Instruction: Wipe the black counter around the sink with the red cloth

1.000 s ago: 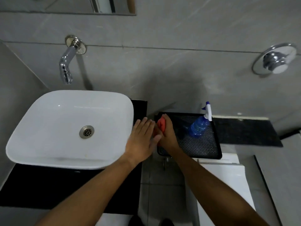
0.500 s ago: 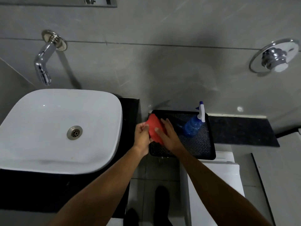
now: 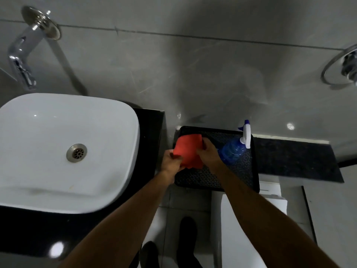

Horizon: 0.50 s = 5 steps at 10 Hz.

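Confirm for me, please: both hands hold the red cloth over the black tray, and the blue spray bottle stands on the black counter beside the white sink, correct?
Not quite. The head view shows the blue spray bottle on the black textured tray, not the counter. The rest is right: the left hand and right hand hold the red cloth over that tray.

Bare forearms (image 3: pixel 135 213), no sleeves in view; dark shoes (image 3: pixel 187 231) below.

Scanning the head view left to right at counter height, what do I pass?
White ceramic sink basin → strip of glossy black counter → crumpled red cloth → translucent blue spray bottle → dark speckled stone ledge.
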Available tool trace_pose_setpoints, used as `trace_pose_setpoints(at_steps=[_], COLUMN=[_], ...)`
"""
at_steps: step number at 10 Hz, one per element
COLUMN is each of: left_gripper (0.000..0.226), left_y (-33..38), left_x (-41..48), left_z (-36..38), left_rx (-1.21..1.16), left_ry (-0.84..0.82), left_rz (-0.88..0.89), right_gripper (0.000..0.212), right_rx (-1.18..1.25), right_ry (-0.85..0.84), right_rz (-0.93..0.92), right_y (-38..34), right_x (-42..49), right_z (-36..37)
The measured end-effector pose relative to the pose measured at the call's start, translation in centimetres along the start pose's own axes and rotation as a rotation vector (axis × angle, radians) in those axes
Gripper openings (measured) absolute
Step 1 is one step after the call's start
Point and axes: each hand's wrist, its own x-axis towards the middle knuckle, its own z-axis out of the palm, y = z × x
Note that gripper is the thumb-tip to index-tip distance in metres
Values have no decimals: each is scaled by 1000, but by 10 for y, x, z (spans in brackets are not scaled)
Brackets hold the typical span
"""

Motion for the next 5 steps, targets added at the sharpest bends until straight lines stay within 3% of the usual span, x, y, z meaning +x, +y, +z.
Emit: trace_pose_setpoints(at_steps=[2,4,5], left_gripper=[30,41,45], left_y=[-38,-23,4], left_x=[37,33,23], left_z=[23,25,25], left_rx=[281,947,1096], left_ry=[6,-50,-38], left_rz=[-6,157,231], right_gripper=[61,89,80], right_rx=[-325,-763,-898], right_ry=[30,-52,-58], right_rz=[-37,-60,-157], right_y=[49,47,25], right_x=[27,24,19], right_z=[-3,-1,-4])
